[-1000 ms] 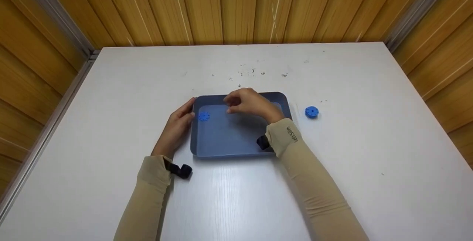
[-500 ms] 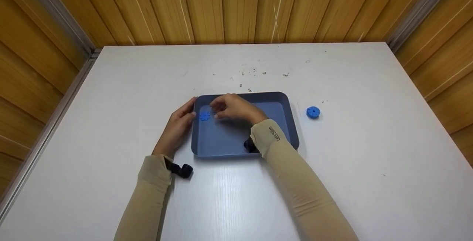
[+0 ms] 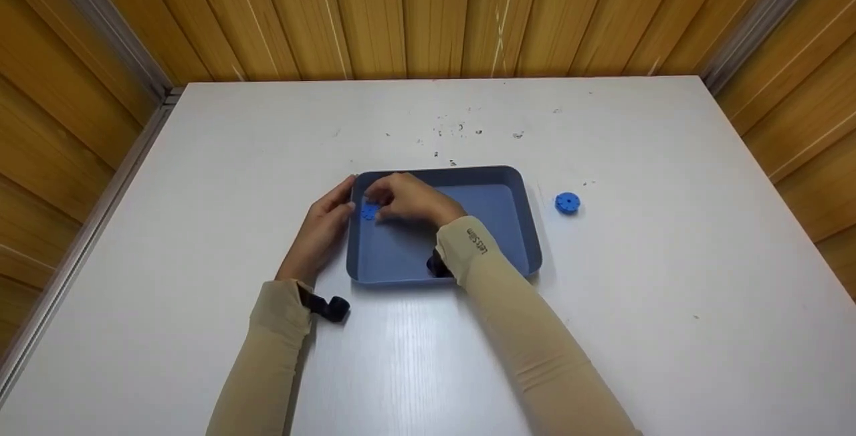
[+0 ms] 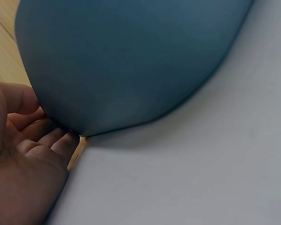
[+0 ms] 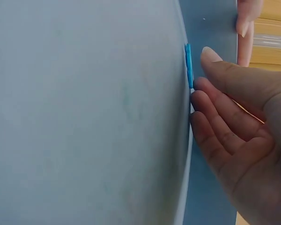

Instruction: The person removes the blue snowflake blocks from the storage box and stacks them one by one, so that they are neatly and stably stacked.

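Note:
A shallow blue-grey tray (image 3: 468,239) lies on the white table. My left hand (image 3: 322,229) holds its left wall, thumb at the rim and fingers along the outer side; in the left wrist view those fingers bend against the tray's edge. Inside the tray, near that wall, a thin blue notched disc (image 3: 369,212) lies flat. Over it reaches my right hand (image 3: 409,198), thumb and fingers apart. In the right wrist view the disc (image 5: 189,65) appears edge-on beside the fingertips, and the thumb does not touch it.
A thicker blue notched disc (image 3: 568,202) rests on the white table (image 3: 635,275) right of the tray. Dark marks spot the tabletop behind the tray. Wood-patterned panels (image 3: 428,15) stand along the back and both sides.
My right hand has moved left across the tray and its fingertips have come down around the thin disc. The left hand keeps its place at the tray's left wall.

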Demonstrator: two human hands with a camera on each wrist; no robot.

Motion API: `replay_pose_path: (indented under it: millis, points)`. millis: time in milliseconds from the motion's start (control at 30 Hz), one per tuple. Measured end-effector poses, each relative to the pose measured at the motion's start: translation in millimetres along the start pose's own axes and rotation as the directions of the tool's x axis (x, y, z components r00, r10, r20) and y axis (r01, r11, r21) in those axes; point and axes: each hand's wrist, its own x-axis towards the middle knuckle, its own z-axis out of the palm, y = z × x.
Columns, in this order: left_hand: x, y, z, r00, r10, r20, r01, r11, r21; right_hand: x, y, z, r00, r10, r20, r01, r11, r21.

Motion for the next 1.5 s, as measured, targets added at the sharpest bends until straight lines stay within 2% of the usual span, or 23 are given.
replay_pose_path:
  millis: [300,500,700,1033,1400,1500]
  points:
    - [-0.5,2.3,0.6,1.0,0.0,-0.008,0.001,0.999,0.037,4.2,-3,5,1.0,0.011,0.0,-0.011,0.999,-0.046]
    - [-1.6,1.9,0.8,1.0,0.001,-0.001,-0.001,1.0,0.017,4.1,-4,7,1.0,0.002,0.023,0.0,0.997,-0.082]
    - [-1.1,1.0,1.1,1.0,0.0,-0.005,0.0,1.0,-0.007,2.8,-5,6,0.998,0.033,0.054,-0.026,0.993,-0.118]
    - [-1.2,0.9,0.9,1.0,-0.025,-0.015,0.025,1.0,-0.01,-2.7,-8,4,0.996,0.072,0.045,-0.067,0.992,-0.103]
    - [-1.1,2.4,1.4,0.999,-0.05,-0.021,0.049,0.998,-0.037,-11.8,-4,-4,0.999,0.038,0.039,-0.034,0.994,-0.101]
    - [-0.9,1.6,1.3,0.999,-0.039,-0.018,0.039,0.999,-0.035,-14.7,-4,-6,0.999,0.022,0.041,-0.018,0.995,-0.098]
